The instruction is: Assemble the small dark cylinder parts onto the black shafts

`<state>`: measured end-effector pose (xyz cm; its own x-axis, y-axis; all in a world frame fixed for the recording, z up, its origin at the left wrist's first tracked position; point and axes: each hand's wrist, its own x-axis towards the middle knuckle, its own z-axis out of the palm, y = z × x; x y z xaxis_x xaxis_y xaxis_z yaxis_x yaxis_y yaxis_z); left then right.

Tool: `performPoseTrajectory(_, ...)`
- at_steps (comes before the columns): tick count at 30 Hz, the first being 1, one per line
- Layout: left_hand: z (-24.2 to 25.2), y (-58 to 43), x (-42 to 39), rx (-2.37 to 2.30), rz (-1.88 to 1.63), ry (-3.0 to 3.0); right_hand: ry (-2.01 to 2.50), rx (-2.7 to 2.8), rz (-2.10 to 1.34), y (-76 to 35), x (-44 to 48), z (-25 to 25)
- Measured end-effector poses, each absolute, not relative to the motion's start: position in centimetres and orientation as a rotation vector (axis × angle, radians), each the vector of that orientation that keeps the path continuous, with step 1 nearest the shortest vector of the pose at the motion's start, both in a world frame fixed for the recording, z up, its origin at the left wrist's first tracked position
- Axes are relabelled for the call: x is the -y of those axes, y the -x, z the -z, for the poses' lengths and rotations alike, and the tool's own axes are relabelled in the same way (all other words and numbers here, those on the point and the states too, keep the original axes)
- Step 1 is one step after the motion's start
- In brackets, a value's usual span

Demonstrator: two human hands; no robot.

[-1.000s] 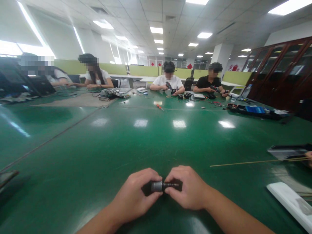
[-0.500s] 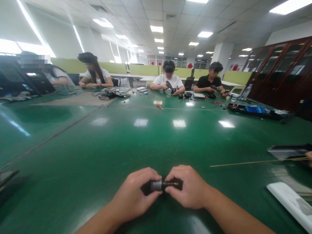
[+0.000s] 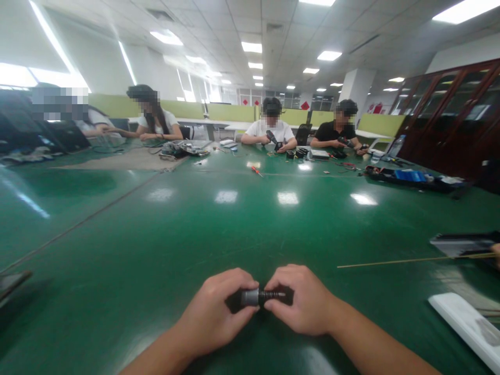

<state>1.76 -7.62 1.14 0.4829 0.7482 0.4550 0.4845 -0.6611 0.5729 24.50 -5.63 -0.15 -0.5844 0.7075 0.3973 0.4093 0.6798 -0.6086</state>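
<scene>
A small dark part [image 3: 250,297] with a smooth grey cylinder at one end and a narrow, black ringed stem [image 3: 274,295] at the other lies level between my hands. Its exact kind cannot be made out. My left hand [image 3: 221,307] curls around the grey cylinder, thumb below and fingers above. From the other side, my right hand [image 3: 300,299] has its thumb and forefinger at the base of the stem. The stem's pale tip points into my right palm. Both hands are low over the green tabletop [image 3: 234,234].
A white power strip [image 3: 464,328] lies at the right, near a thin stick [image 3: 390,261] and another person's hand [image 3: 496,255]. Farther off are an orange screwdriver [image 3: 255,170] and a black tray [image 3: 406,177] of parts. Several people sit across the table.
My hands and the part between them look unmoved. At the far left, a person's arm now reaches toward the neighbouring person.
</scene>
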Motion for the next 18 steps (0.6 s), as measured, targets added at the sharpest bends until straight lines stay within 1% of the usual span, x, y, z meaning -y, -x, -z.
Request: performPoseTrajectory(18, -1.08, -1.48, 7.73, -1.044, -0.956, -2.371, 0.886, 2.27, -0.585, -24.59, 5.67, 0.08)
